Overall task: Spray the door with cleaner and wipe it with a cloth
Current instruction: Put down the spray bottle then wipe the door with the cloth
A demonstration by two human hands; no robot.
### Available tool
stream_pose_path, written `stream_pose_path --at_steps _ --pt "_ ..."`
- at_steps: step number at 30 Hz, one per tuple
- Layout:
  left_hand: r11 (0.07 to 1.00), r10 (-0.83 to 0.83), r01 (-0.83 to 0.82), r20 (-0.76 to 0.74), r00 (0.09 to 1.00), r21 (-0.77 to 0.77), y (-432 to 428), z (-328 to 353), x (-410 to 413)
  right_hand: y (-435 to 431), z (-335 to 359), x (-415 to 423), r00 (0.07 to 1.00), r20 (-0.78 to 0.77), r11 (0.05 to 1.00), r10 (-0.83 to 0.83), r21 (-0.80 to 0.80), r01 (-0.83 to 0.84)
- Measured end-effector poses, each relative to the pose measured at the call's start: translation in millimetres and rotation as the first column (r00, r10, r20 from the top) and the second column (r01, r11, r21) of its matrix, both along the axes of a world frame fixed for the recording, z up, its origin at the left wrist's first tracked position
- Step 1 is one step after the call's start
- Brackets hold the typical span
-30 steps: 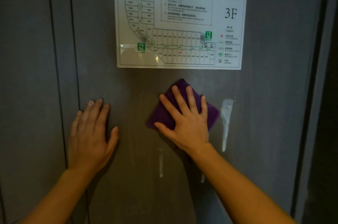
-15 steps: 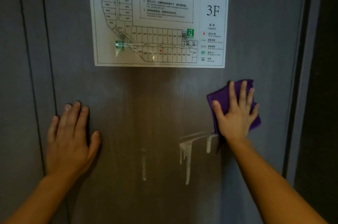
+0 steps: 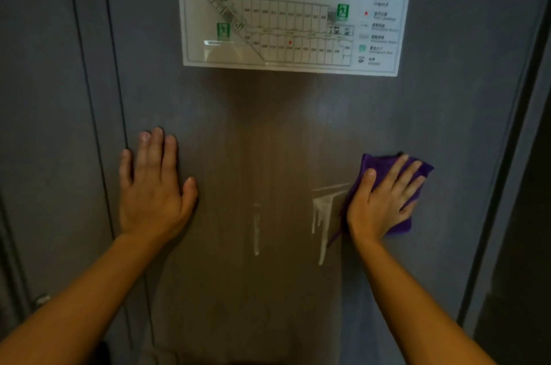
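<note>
The grey door fills the view, with a damp wiped patch in its middle. My right hand lies flat on a folded purple cloth, pressing it against the door's right part. White foam streaks run down just left of the cloth, and a thinner drip trails nearer the middle. My left hand rests flat on the door with fingers spread, holding nothing. No spray bottle is in view.
A white evacuation plan sign marked 3F is fixed to the door above my hands. The door frame runs down the right side, and vertical panel seams run down the left.
My right hand swept the cloth from the door's middle to the right, smearing the white foam patch into streaks, then dropped a little lower. The view tilted down. My left hand stayed planted.
</note>
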State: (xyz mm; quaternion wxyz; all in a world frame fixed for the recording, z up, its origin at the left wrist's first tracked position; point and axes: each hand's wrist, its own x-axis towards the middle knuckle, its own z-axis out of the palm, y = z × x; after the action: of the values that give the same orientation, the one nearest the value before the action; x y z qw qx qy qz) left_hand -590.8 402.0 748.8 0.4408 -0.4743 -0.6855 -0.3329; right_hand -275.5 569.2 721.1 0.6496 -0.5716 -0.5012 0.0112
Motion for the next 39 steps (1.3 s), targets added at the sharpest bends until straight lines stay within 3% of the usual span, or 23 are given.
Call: stream_pose_path --at_steps 13,18,21,27,32,35,39 --pt "0.999 -0.035 0.036 -0.080 0.996 0.000 1 -4 -8 -72 -35 -141 0.983 0.177 0.999 0.050 0.006 -0.052" --pt "0.996 -0.087 0.088 -0.080 0.993 0.004 0 -3 -11 -98 -44 -189 0.921 0.386 0.990 0.050 0.103 -0.097" --pt "0.978 -0.196 0.199 -0.055 0.979 0.056 -3 -2 -13 -103 -60 -200 0.833 0.553 0.971 0.035 0.178 -0.159" --pt "0.908 -0.381 0.383 -0.041 0.923 0.169 -5 -25 -14 -86 -87 -167 0.571 0.814 0.864 -0.104 0.358 -0.353" --pt "0.953 -0.289 0.291 -0.034 0.957 0.087 -4 -83 -9 -63 -99 -120 0.405 0.889 0.805 -0.213 0.395 -0.443" --pt "0.982 -0.185 0.187 -0.056 0.981 0.033 -1 -109 -9 -46 -106 -90 0.392 0.888 0.794 -0.240 0.411 -0.447" --pt "0.995 -0.099 0.100 -0.090 0.991 0.008 7 -125 -10 -18 -130 -43 0.456 0.855 0.816 -0.247 0.437 -0.379"
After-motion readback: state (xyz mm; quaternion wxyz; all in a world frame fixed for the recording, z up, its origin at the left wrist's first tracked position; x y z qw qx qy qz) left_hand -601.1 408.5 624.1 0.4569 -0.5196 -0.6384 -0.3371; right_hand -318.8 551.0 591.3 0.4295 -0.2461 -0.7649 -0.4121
